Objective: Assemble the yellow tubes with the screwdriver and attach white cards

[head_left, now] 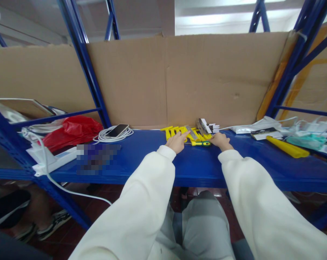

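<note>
A: Where did the yellow tools (181, 129) lie?

B: They lay close together near the back of the blue table (142, 157), before the cardboard wall (125, 79). A grey blade (191, 133) lay slanted among them, and a green-and-yellow handle (200, 143) was in front.

A: What was the left hand (177, 142) doing?

B: It was at the front of the yellow tools, with the index finger stretched toward the grey blade. Whether its grip was closed around something, I could not tell.

A: And the right hand (221, 141)?

B: It was just beside the right end of the green-and-yellow handle, with its fingers bent. I could not tell if this grip was wide, narrow or holding a thing.

A: Which other things were there?

B: Behind the tools stood a small box (203, 125) beside some white sticks (214, 128). Farther left, a phone (118, 130) rested on a coiled white cable (101, 136), near a red bag (74, 131).
</note>
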